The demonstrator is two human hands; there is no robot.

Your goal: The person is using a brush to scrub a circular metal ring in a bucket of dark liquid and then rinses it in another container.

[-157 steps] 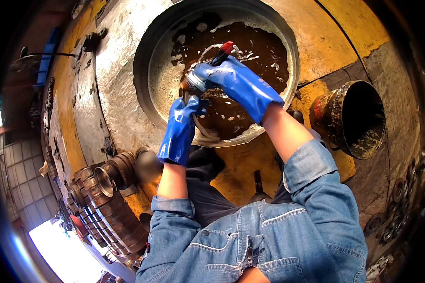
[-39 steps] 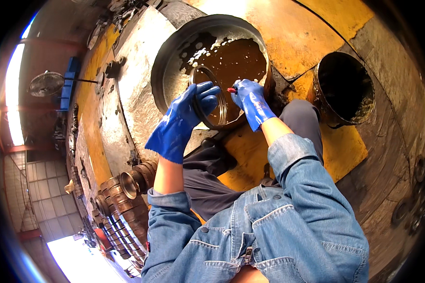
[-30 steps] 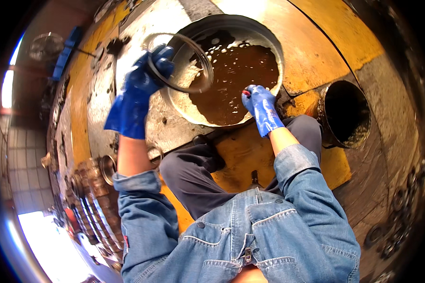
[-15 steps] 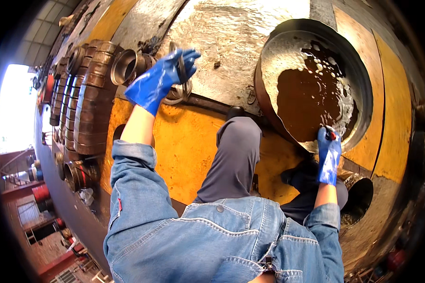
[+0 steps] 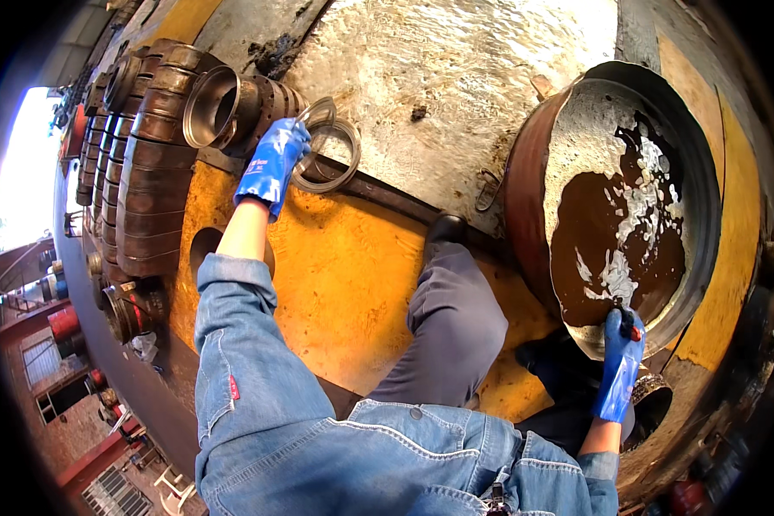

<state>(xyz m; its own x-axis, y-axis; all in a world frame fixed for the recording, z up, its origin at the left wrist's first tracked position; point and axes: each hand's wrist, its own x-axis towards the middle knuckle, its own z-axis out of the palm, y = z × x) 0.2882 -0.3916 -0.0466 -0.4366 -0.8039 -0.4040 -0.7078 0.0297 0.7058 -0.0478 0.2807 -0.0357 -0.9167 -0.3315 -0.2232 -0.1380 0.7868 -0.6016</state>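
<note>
My left hand (image 5: 275, 163), in a wet blue rubber glove, is closed on the edge of a thin metal ring (image 5: 322, 105). That ring tilts up over several more metal rings (image 5: 353, 155) lying together on the floor. Beside the hand, a short flanged metal cylinder (image 5: 211, 107) lies on its side. My right hand (image 5: 619, 361), gloved the same way, is closed around a tool with a black and red handle (image 5: 632, 325), at the near rim of a large round metal tub (image 5: 525, 189). Brown liquid (image 5: 589, 232) with white foam fills part of the tub; the tool's working end is unclear.
Rows of stacked brown metal cylinders (image 5: 150, 163) stand at the left. Under my legs is a yellow floor plate (image 5: 318, 275), bordered by a dark metal strip (image 5: 387, 191). Near my right forearm lies an open metal container (image 5: 649, 404). A small metal link (image 5: 488, 191) lies beside the tub.
My left hand has moved down and left, its fingers going from stretched out to closed on the ring. The view has shifted, and the foam in the tub has spread differently.
</note>
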